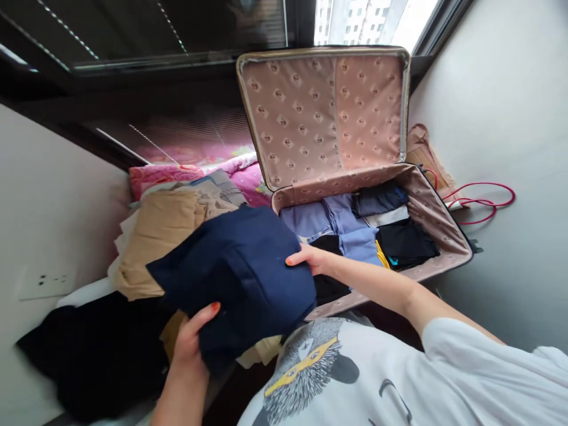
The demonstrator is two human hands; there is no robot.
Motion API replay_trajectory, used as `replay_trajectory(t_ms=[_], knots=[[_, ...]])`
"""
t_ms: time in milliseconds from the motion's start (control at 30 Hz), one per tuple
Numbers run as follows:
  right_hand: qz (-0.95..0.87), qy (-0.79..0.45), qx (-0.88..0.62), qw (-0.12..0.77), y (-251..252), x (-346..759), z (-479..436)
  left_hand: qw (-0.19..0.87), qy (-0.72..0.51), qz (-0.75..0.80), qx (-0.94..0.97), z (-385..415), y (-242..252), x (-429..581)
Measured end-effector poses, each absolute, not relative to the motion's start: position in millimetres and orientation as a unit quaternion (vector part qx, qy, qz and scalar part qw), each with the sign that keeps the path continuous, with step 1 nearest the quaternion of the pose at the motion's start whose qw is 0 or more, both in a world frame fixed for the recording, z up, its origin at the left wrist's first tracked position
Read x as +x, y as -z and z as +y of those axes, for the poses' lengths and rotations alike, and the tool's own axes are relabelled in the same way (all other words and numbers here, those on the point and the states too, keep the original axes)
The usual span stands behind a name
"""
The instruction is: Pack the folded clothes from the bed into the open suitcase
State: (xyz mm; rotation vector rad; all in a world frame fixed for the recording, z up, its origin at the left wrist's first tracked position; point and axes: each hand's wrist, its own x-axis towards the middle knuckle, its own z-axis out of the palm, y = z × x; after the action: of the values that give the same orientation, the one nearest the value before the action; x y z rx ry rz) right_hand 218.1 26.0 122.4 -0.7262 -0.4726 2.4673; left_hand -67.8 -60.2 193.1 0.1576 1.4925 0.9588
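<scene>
A folded navy blue garment (248,260) hangs between my two hands, in front of the clothes pile. My left hand (193,340) grips its near left edge, thumb on top and the other fingers hidden beneath. At the right edge, my right hand (310,258) pinches the cloth, thumb uppermost. Just beyond my right hand stands an open suitcase (426,269) with a patterned pink lining and its lid (323,112) raised. Inside lie folded clothes: blue-violet pieces (306,218), a dark bundle (381,198) and a black garment (406,242). Exactly what kind of garment I hold, I cannot tell.
Left of the suitcase is a pile with folded tan clothes (157,234), and a black garment (97,355) nearer me. Pink floral bedding (248,180) lies behind. A red cord (492,204) loops by the right wall. A window (359,23) is behind the lid.
</scene>
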Motion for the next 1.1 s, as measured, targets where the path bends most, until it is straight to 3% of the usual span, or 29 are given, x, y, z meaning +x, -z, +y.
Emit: replay_trajectory(t_ms=[200, 500, 800, 1100], knots=[[-0.170, -0.799, -0.479, 0.321, -117.7, 361.7, -5.0, 0.744, -0.321, 0.585, 0.044, -30.1, -169.9, 64.3], [-0.185, -0.678, -0.597, 0.387, -87.2, 537.2, -36.9, 0.807, -0.283, 0.507, 0.109, -5.9, -86.7, 240.5], [-0.287, -0.585, -0.672, 0.351, -74.3, 682.9, -52.1, 0.855, -0.268, 0.423, 0.135, -16.8, -30.3, 388.6], [-0.434, -0.471, -0.726, 0.249, -36.4, 719.7, -52.0, 0.861, -0.228, 0.441, 0.112, -28.8, 15.9, 431.4]])
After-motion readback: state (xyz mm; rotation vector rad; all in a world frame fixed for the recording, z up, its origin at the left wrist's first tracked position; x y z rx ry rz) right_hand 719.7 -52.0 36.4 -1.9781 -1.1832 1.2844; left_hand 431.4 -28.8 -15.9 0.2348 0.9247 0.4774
